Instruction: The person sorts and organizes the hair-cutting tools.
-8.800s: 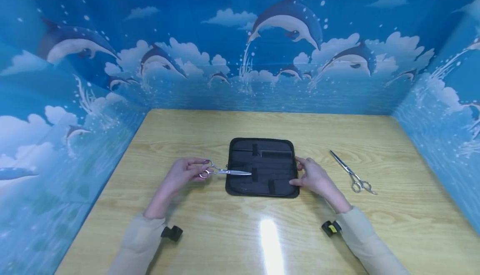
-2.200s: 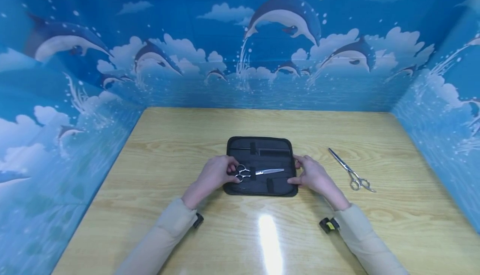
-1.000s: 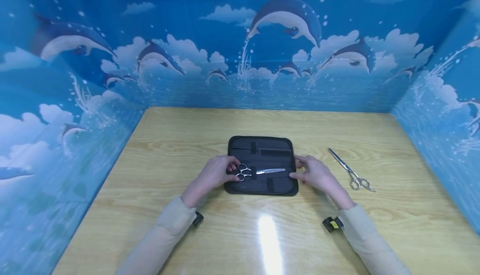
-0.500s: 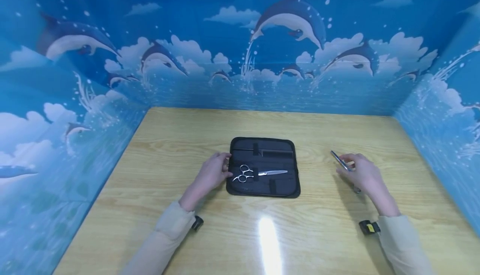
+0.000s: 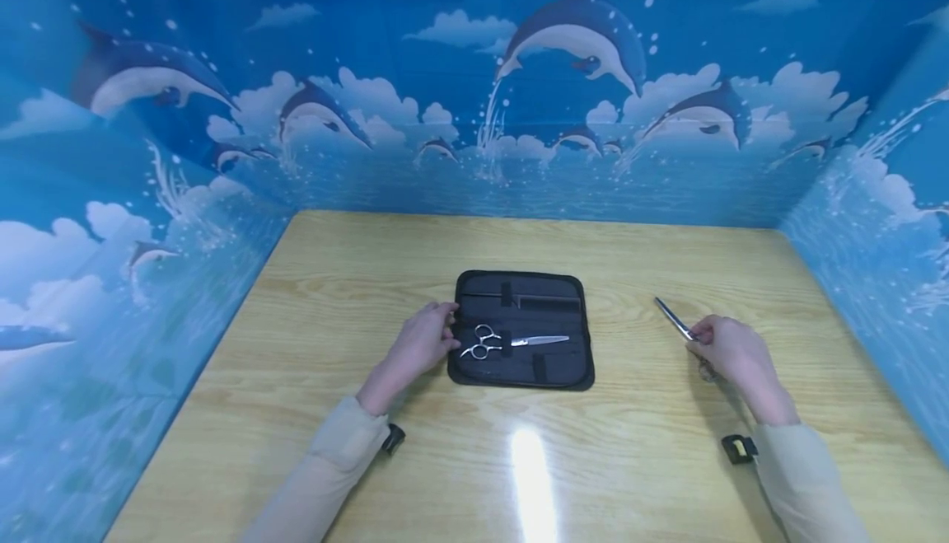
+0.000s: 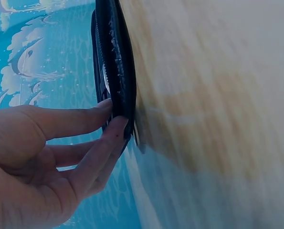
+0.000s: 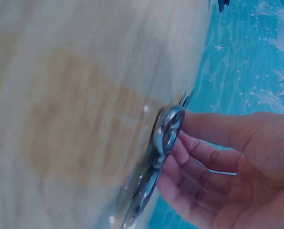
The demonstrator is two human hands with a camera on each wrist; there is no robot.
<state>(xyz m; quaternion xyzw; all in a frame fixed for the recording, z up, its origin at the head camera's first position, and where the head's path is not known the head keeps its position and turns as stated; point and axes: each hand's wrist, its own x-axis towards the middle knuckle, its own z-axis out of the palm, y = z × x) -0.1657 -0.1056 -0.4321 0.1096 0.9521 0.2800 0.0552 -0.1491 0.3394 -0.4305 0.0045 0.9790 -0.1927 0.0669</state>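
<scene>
My left hand (image 5: 418, 341) pinches the left edge of an open black zip case (image 5: 567, 372). In the left wrist view, thumb and fingertips lie on either side of the case's zipped rim (image 6: 117, 62). Silver hair scissors (image 5: 539, 340) lie in the case under an elastic strap, finger rings to the left, blades to the right. Over on the right, my right hand (image 5: 734, 349) pinches a second pair of hair scissors (image 5: 671, 317) near the pivot. Its tip points up and left in the head view. The right wrist view shows this pair's finger rings (image 7: 168, 129) close to the tabletop.
A black comb (image 5: 549, 305) lies in the upper part of the case. Another strap (image 5: 539, 367) sits at the lower right of the case. The wooden table (image 5: 356, 259) is enclosed by blue dolphin-print sheets (image 5: 415, 164) at the back and sides.
My left hand slid the first scissors under the strap, released them and moved to the case's left edge. The right hand left the case's right edge and took hold of the other scissors.
</scene>
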